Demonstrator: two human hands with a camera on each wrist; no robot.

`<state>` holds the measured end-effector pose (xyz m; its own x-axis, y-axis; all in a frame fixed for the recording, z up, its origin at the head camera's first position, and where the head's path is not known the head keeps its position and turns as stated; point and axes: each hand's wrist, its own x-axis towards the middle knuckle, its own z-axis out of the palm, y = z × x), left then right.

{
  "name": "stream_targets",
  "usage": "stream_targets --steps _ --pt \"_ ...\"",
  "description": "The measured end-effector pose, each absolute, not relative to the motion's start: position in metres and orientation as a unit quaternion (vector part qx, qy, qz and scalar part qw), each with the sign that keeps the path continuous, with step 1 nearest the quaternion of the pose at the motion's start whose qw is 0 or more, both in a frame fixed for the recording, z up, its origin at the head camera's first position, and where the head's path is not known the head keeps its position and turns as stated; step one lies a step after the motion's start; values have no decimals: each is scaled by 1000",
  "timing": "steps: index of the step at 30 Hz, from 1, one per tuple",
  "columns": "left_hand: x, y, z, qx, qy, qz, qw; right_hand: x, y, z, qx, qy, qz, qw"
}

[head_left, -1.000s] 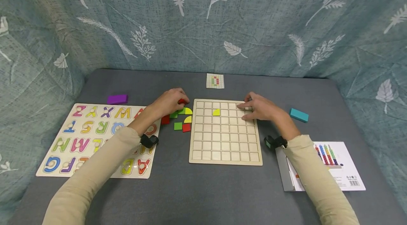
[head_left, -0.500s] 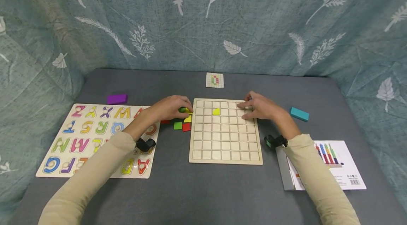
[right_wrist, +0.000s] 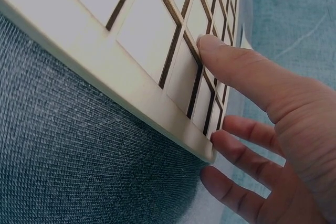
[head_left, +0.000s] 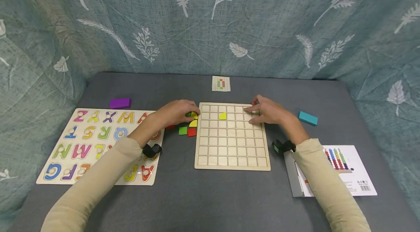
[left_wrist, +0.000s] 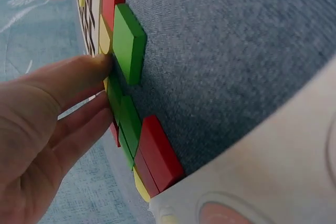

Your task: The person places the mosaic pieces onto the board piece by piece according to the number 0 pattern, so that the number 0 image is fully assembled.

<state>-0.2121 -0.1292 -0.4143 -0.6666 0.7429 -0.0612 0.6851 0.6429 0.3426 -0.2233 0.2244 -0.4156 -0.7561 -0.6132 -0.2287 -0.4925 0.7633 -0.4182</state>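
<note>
My left hand (head_left: 178, 111) pinches a yellow quarter-round tile (head_left: 194, 115) between thumb and fingers, just left of the pale wooden grid board (head_left: 232, 141). Below it lie a second yellow quarter-round tile (head_left: 193, 124), a green square (head_left: 183, 130) and a red square (head_left: 191, 132). More green and red tiles (left_wrist: 164, 153) show under and beside the fingers in the left wrist view. One yellow quarter-round tile (head_left: 222, 116) sits in a grid cell near the board's far side. My right hand (head_left: 270, 110) rests on the board's far right corner, thumb on the grid, fingers spread at the edge.
An alphabet puzzle board (head_left: 78, 144) lies under the left forearm. Purple (head_left: 120, 103) and teal blocks (head_left: 308, 118) stand farther back. A small pattern card (head_left: 221, 83) lies behind the grid board, and a white box (head_left: 357, 173) is under the right forearm.
My left hand has moved right and slightly nearer, from a red tile farther back onto the yellow quarter-round tile beside the board. The right hand has stayed in place.
</note>
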Motion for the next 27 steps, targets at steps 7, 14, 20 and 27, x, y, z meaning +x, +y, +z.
stream_targets --steps 7,14,20,27 --pt "-209 -129 -420 400 902 162 19 -223 224 -416 -301 921 -165 183" --pt "-210 -117 -420 397 889 227 28 -223 224 -416 -300 923 -158 183" --pt "-214 -94 -418 398 879 258 56 -223 223 -416 -301 922 -163 177" --pt "-220 -56 -417 406 869 273 78 -225 223 -417 -302 924 -158 172"
